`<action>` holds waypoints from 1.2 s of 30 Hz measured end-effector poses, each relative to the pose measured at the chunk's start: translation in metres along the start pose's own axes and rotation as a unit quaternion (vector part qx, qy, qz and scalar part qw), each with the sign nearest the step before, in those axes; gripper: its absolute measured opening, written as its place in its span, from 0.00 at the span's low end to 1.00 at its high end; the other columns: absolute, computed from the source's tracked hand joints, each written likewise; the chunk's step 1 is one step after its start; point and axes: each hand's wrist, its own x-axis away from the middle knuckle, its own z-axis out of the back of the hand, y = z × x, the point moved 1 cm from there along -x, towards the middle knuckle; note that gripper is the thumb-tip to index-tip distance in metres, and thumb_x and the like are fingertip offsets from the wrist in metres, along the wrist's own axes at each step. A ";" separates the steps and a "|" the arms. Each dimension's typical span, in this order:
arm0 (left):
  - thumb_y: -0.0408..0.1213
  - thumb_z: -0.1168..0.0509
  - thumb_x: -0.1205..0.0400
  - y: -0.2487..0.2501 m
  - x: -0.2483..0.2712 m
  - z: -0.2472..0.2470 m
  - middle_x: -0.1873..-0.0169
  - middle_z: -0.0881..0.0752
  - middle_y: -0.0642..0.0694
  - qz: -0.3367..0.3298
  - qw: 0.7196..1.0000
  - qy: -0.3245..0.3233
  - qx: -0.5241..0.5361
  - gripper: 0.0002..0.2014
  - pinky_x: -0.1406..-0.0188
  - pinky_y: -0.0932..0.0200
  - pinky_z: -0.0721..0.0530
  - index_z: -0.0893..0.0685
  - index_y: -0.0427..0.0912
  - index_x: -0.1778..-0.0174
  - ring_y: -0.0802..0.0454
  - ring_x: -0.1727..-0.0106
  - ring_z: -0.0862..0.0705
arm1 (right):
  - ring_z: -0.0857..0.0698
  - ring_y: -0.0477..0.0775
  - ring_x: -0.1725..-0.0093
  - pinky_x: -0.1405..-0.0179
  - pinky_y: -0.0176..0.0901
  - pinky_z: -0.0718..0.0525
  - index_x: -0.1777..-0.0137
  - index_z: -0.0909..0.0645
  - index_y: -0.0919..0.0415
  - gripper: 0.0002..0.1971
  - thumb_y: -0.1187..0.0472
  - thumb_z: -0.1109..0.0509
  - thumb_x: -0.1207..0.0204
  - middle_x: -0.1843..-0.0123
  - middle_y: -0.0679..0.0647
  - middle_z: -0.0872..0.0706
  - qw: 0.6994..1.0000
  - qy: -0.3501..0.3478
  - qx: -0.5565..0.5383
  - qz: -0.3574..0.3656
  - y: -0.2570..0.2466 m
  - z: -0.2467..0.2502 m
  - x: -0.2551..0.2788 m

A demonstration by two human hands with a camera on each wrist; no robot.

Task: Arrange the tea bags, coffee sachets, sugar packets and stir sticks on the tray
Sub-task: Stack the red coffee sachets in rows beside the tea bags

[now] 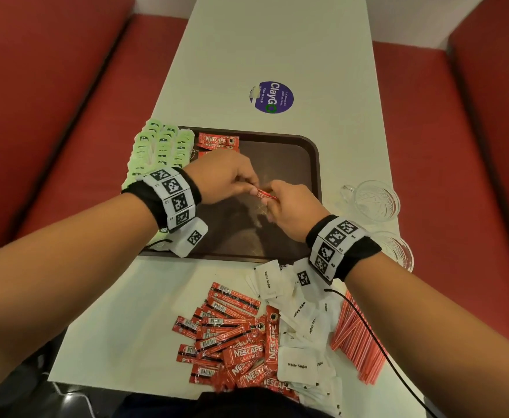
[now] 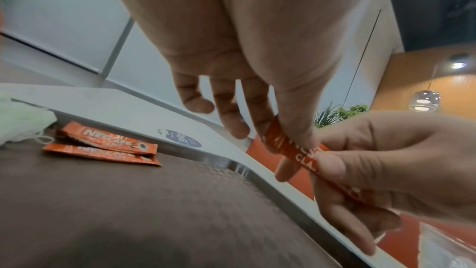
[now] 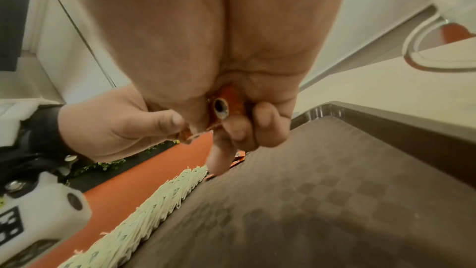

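Observation:
Both hands meet above the middle of the brown tray [image 1: 313,164]. My left hand [image 1: 232,181] pinches one end of a red coffee sachet [image 1: 266,195] [image 2: 296,150] [image 3: 226,97], and my right hand [image 1: 286,206] grips its other end. Two coffee sachets [image 1: 218,141] [image 2: 108,146] lie at the tray's far left. Green tea bags [image 1: 159,146] [image 3: 144,205] are lined along the tray's left side. On the table near me lie a heap of coffee sachets [image 1: 235,336], white sugar packets [image 1: 298,315] and red stir sticks [image 1: 356,339].
Two glass cups [image 1: 374,200] [image 1: 398,248] stand on the white table right of the tray. A purple round sticker [image 1: 273,97] lies beyond the tray. Red bench seats [image 1: 51,116] flank the table on both sides. A black cable [image 1: 377,342] runs from my right wrist.

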 end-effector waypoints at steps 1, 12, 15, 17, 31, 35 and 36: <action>0.45 0.30 0.18 -0.006 0.000 -0.002 0.59 0.13 0.55 0.021 1.000 -0.001 -0.023 0.05 0.51 0.51 0.20 0.08 0.53 0.51 0.53 0.55 0.17 | 0.13 0.55 0.58 0.52 0.56 0.13 0.34 0.24 0.55 0.12 0.52 0.39 0.13 0.55 0.53 0.12 1.000 0.008 0.006 -0.007 -0.001 0.001 0.001; 0.54 0.32 0.18 -0.045 0.002 -0.018 0.49 0.13 0.56 0.197 0.961 -0.062 -0.183 0.11 0.41 0.48 0.25 0.13 0.59 0.42 0.49 0.39 0.19 | 0.23 0.50 0.56 0.54 0.45 0.22 0.48 0.22 0.51 0.05 0.51 0.32 0.18 0.59 0.43 0.26 0.988 -0.072 0.130 0.042 -0.010 -0.006 0.031; 0.53 0.30 0.19 -0.040 0.000 -0.027 0.49 0.16 0.58 0.178 0.963 -0.089 -0.183 0.08 0.38 0.46 0.28 0.14 0.61 0.45 0.50 0.39 0.21 | 0.22 0.51 0.55 0.56 0.45 0.25 0.57 0.28 0.48 0.09 0.50 0.32 0.19 0.58 0.45 0.25 0.973 -0.124 0.169 0.097 -0.022 -0.018 0.043; 0.50 0.29 0.19 -0.040 -0.003 -0.030 0.48 0.16 0.58 0.188 0.958 -0.109 -0.185 0.07 0.36 0.45 0.28 0.14 0.60 0.47 0.50 0.40 0.21 | 0.18 0.54 0.50 0.51 0.49 0.18 0.47 0.21 0.54 0.09 0.49 0.33 0.18 0.49 0.50 0.19 0.958 -0.160 0.197 0.137 -0.030 -0.028 0.051; 0.33 0.32 0.19 -0.078 -0.047 -0.003 0.45 0.12 0.45 0.267 0.945 -0.050 -0.183 0.10 0.44 0.49 0.18 0.11 0.53 0.49 0.41 0.44 0.15 | 0.14 0.60 0.56 0.60 0.49 0.13 0.44 0.15 0.61 0.18 0.46 0.31 0.19 0.53 0.57 0.14 0.918 -0.250 0.281 0.123 -0.056 -0.074 0.059; 0.41 0.32 0.17 -0.073 -0.039 -0.005 0.44 0.12 0.46 0.265 0.946 0.005 -0.188 0.07 0.41 0.47 0.21 0.11 0.54 0.47 0.41 0.41 0.15 | 0.18 0.60 0.62 0.63 0.48 0.17 0.52 0.17 0.61 0.10 0.54 0.32 0.18 0.64 0.55 0.22 0.920 -0.234 0.296 0.103 -0.058 -0.077 0.056; 0.43 0.33 0.17 -0.070 -0.033 -0.005 0.45 0.11 0.46 0.262 0.947 0.029 -0.183 0.07 0.39 0.46 0.21 0.12 0.54 0.46 0.41 0.42 0.15 | 0.19 0.60 0.63 0.64 0.48 0.18 0.54 0.19 0.60 0.07 0.57 0.32 0.18 0.64 0.54 0.23 0.921 -0.232 0.300 0.094 -0.058 -0.077 0.056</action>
